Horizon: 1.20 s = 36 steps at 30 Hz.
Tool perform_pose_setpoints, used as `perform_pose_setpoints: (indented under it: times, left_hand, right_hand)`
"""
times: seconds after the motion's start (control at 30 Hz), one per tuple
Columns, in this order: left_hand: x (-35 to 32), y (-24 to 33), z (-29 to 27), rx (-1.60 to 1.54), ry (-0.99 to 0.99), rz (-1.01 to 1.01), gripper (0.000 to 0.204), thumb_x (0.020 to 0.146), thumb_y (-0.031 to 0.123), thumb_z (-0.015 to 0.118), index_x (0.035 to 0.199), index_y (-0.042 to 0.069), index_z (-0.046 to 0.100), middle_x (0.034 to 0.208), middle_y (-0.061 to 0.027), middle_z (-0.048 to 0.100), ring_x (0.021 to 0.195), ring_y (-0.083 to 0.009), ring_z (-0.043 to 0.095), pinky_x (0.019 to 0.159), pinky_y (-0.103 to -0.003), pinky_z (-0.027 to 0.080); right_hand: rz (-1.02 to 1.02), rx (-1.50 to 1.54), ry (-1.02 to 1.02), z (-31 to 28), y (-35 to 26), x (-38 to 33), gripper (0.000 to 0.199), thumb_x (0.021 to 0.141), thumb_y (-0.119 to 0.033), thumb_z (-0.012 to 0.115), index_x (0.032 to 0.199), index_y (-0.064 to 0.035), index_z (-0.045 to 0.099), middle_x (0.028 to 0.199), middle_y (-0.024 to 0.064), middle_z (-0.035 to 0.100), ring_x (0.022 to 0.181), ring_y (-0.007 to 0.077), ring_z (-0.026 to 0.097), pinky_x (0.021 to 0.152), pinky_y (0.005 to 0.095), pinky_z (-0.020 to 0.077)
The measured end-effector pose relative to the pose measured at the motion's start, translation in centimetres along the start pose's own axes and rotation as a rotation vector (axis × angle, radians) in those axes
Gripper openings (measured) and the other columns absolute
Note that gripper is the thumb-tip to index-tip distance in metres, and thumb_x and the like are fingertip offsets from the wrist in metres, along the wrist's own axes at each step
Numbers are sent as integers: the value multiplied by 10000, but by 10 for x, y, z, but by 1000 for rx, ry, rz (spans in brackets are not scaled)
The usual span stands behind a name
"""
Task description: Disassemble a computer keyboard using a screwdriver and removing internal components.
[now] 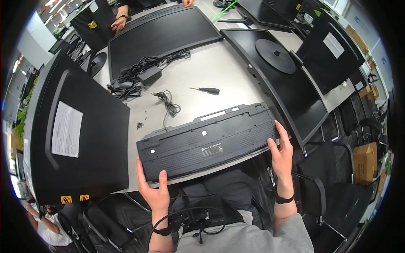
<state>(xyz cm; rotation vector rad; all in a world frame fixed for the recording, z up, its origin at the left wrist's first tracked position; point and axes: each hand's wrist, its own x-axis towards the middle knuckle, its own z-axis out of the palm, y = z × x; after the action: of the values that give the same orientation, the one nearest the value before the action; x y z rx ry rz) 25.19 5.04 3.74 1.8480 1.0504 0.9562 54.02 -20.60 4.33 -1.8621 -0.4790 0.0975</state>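
Keyboard: a black keyboard (209,143) lay underside up on the grey table (215,69), at the near edge, long axis running from 8 o'clock to 2 o'clock.
Left hand: the left hand (154,189) grasped the keyboard's near-left corner, thumb on top of the underside, fingers along the left end.
Right hand: the right hand (282,152) grasped the right end of the keyboard, fingers pressed to its short edge, thumb on the near rim.
Cable: the keyboard's thin cable (168,103) lay coiled loosely at 12 o'clock from the keyboard's left half.
Screws: a few small dark screws (139,125) lay on the table at 11 o'clock from the keyboard, just beside its far-left corner.
Screwdriver: a black-handled screwdriver (206,90) lay at 12 o'clock, apart from the keyboard.
Crowding left: a large monitor (84,135) face down, with a white label, lay close to the keyboard's left end at 9 o'clock.
Crowding right: a second monitor (278,80) face down, round stand plate on it, bordered the keyboard's right end at 2 o'clock.
Far side: a third monitor (162,36) lay at 11 o'clock, with a power adapter and bundled cords (143,76) before it.
Other person: another person's hand (119,23) rested at the far edge of that third monitor.
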Motion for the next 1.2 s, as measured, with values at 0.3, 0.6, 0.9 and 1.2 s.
perform_pose_setpoints:
  times: [0.3,0.6,0.9,1.2]
  left_hand:
    - [13,18,-3,-87,-10,58,835,1017,196,820,1695,-74,415,1747,-225,468,1629,-341,433,1358,-453,277]
    - [78,57,-15,-88,-46,206,715,1091,252,754,1656,-91,480,1679,-267,544,1573,-340,510,1321,-441,344]
    - [113,82,-1,-252,-107,187,713,1106,289,768,1623,-124,503,1562,-263,636,1441,-272,616,1241,-387,443]
    - [126,121,89,-396,-425,185,800,1053,364,831,1612,-116,519,1459,-222,722,1323,-247,697,1152,-368,520]
  right_hand:
    - [-92,32,63,-4,-32,15,627,1026,33,681,1635,42,535,1675,205,558,1584,301,506,1322,399,354]
    - [-132,89,47,-20,-66,57,556,1085,-56,689,1616,46,558,1604,184,628,1461,245,613,1233,374,455]
    - [-110,197,59,-39,-77,80,562,1105,-101,716,1605,90,548,1528,192,680,1362,207,671,1180,343,507]
    - [5,53,238,-119,-45,93,683,1069,-248,794,1596,111,549,1579,247,639,1435,255,632,1232,363,457]
